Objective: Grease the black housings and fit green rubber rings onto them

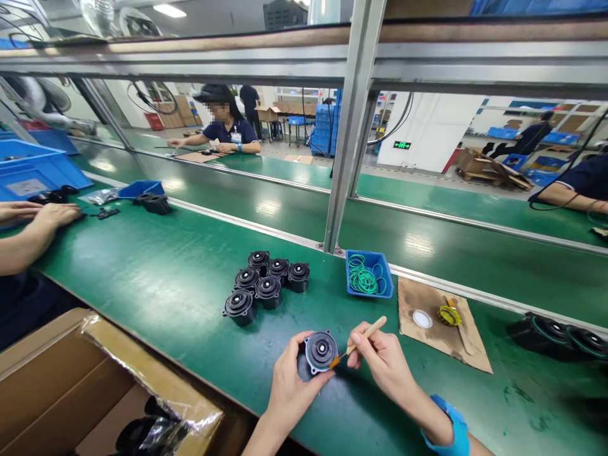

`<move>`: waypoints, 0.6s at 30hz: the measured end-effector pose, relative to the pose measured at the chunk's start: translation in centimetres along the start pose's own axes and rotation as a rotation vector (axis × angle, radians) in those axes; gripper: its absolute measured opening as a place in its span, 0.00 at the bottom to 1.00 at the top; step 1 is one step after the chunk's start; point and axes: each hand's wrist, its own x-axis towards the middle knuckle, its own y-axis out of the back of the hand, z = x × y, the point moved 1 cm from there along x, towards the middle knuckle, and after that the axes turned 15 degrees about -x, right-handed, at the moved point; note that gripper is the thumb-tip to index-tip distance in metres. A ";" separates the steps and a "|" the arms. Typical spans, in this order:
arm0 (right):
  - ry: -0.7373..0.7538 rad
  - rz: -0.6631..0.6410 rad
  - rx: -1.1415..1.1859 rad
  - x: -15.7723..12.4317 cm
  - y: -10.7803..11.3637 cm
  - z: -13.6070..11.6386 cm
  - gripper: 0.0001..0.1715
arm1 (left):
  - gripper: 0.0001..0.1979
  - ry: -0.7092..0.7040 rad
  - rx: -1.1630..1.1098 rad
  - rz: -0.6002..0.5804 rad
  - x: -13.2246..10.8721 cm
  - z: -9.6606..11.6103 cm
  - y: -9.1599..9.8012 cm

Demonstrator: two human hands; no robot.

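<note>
My left hand (297,380) grips a round black motor housing (322,349) by its sides, its ringed face with a pale centre turned up toward me. Between the fingers of my right hand (380,354) is a small brush (368,334) with a wooden handle; its orange bristles touch the lower right rim of the housing. Several similar black housings (268,288) stand grouped on the green table (190,278) beyond my left hand. A blue tray (388,288) of green rubber rings (365,278) sits past my right hand.
Cardboard (413,294) on the right bears a white lid (422,319) and a yellow tub (449,315). More housings (555,332) stand at the right edge. A metal post (344,139) rises behind. An open carton (42,367) is lower left; a co-worker's hands (52,218) are at left.
</note>
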 end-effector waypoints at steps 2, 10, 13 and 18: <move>0.029 0.041 -0.065 0.5 0.2 0.2 0.29 | 0.27 0.008 -0.009 -0.005 0.0 0.2 0.0; 0.225 0.166 -0.278 2.7 0.5 -0.2 0.37 | 0.30 -0.051 0.009 -0.001 0.0 0.1 0.1; 0.276 0.166 -0.259 2.4 0.1 -0.8 0.36 | 0.31 -0.137 0.037 0.004 -0.2 -0.1 0.1; 0.264 0.239 -0.226 1.0 0.7 -1.5 0.31 | 0.22 -0.353 0.103 0.070 -0.5 -0.2 0.0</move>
